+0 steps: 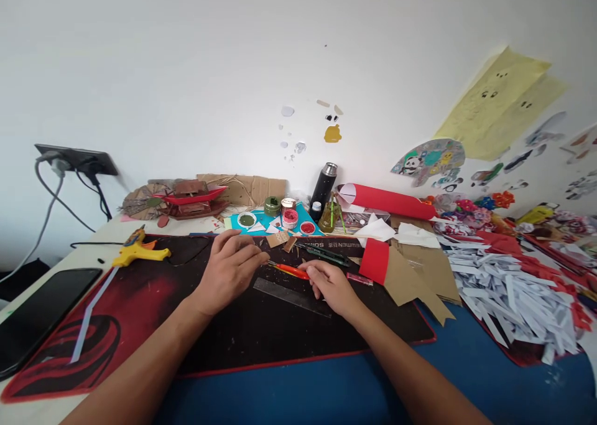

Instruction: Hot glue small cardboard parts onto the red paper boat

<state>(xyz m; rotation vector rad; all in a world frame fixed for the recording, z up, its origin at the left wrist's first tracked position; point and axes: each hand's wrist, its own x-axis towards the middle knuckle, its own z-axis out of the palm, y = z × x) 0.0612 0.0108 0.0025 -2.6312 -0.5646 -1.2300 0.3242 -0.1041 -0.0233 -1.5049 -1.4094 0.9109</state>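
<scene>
My right hand [329,285] pinches the right end of a slim orange-red tool [290,270] with a thin metal tip; its exact kind I cannot make out. That tip points left, to the bunched fingertips of my left hand [232,269]. The left fingers are closed, and whatever they hold is hidden. Both hands are above a black desk mat [261,344]. Just below the tool lies a clear ruler [291,296]. A dark green utility knife [324,254] rests behind my right hand, near small brown cardboard scraps [288,244].
At left are a yellow glue gun [140,251] and a black phone [41,316]. Behind stand open paint jars [290,218], a model boat [193,200] and a black thermos [324,185]. Rightward lie cut cardboard [410,279], a red paper roll [392,201] and heaped white paper strips [517,297].
</scene>
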